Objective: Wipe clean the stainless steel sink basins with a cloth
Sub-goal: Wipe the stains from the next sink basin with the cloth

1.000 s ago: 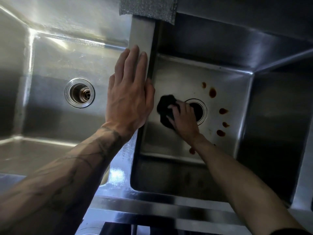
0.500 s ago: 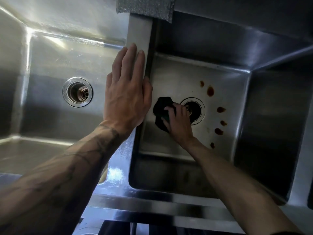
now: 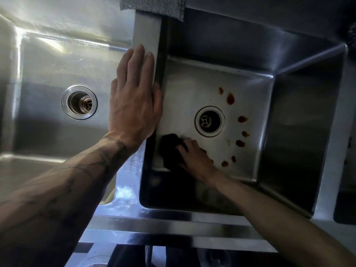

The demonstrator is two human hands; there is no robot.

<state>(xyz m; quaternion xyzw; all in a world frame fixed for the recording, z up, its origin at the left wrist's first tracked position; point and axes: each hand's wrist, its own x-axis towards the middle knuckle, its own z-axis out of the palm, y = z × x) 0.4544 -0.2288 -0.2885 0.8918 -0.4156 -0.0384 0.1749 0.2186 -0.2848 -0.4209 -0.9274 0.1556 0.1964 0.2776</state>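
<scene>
— What is the left hand (image 3: 134,105) doing?

— It is open, with straight fingers held together. It lies flat on the divider (image 3: 147,33) between the two basins.

— And the right hand (image 3: 196,158)?

— It is low inside the right basin (image 3: 192,83), just to the right of the left wrist. Its fingers are bent over a dark cloth (image 3: 169,151) and press it onto the basin floor, in the near left corner.

— Where is the dirt?

— Brown stains (image 3: 230,99) make an arc to the right of the right hand. The drain (image 3: 209,120) is just ahead of its fingers. The left basin (image 3: 48,74) is to the left of the left hand.
</scene>
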